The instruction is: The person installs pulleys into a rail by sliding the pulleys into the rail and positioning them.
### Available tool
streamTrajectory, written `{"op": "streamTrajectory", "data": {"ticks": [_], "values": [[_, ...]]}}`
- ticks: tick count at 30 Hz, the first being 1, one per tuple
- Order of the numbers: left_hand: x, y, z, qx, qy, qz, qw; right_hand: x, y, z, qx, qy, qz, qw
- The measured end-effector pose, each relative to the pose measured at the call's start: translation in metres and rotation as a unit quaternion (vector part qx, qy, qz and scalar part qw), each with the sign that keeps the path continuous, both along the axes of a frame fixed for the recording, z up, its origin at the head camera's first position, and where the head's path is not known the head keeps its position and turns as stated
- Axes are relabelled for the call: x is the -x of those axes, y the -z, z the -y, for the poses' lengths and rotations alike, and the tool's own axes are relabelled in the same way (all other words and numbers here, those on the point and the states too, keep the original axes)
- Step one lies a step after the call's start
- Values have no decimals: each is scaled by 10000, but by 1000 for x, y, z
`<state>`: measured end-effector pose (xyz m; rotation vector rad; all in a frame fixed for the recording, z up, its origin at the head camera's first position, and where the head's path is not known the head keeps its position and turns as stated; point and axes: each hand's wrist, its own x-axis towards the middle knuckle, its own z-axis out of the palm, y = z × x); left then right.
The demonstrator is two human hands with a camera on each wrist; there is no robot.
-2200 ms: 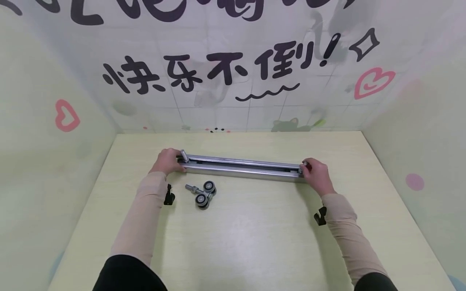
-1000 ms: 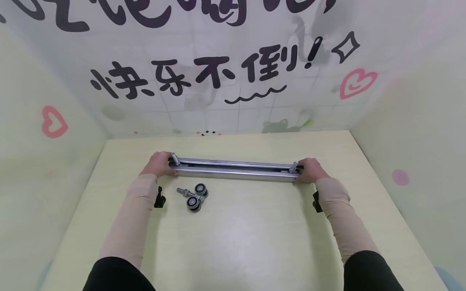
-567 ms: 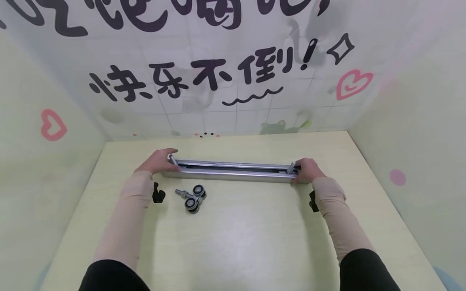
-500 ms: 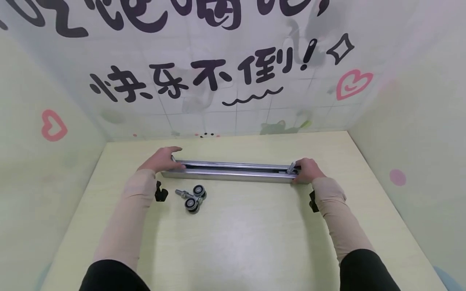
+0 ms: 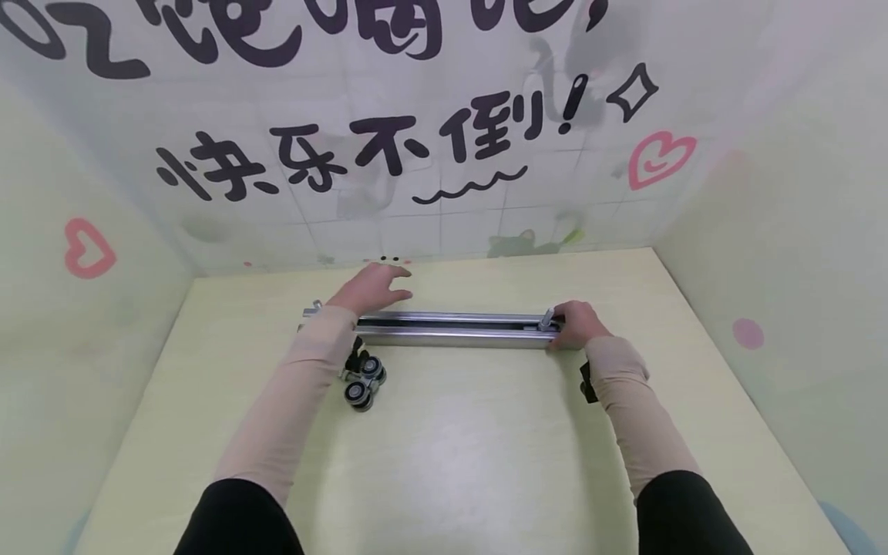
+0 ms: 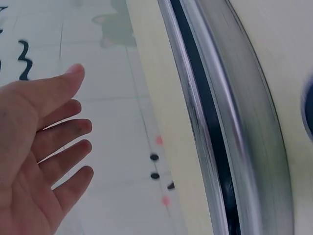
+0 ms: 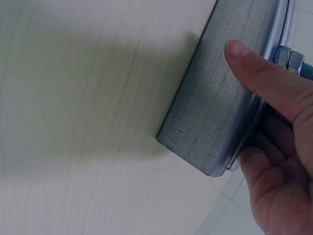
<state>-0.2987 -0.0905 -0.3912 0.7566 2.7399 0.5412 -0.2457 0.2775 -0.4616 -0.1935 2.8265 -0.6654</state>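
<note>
head view: the left hand [image 5: 372, 288] no longer touches the metal rail [image 5: 444, 339] at its 9 o'clock end; that grip hangs wide and empty towards 10, so only the right hand [image 5: 579, 324], holding the 3 o'clock end, seems to steady the rail near 12 on the worktop [image 5: 486, 447], roller trolley [image 5: 364, 381] at the rail's 8
</note>
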Motion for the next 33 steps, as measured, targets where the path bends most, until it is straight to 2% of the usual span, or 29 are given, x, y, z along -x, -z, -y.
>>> {"op": "streamTrajectory", "data": {"ticks": [7, 16, 24, 33], "values": [[-2, -9, -52, -47, 329, -49, 9994, 1, 0, 0, 6, -27, -48, 10000], [-8, -21, -109, -282, 743, -94, 9968, 3, 0, -1, 79, 64, -11, 9999], [-14, -18, -153, -266, 1140, -266, 9928, 2, -2, 1, 21, 140, 53, 9999], [-19, -10, -188, -161, 1559, -523, 9863, 4, 1, -2, 86, 52, -192, 9998]]}}
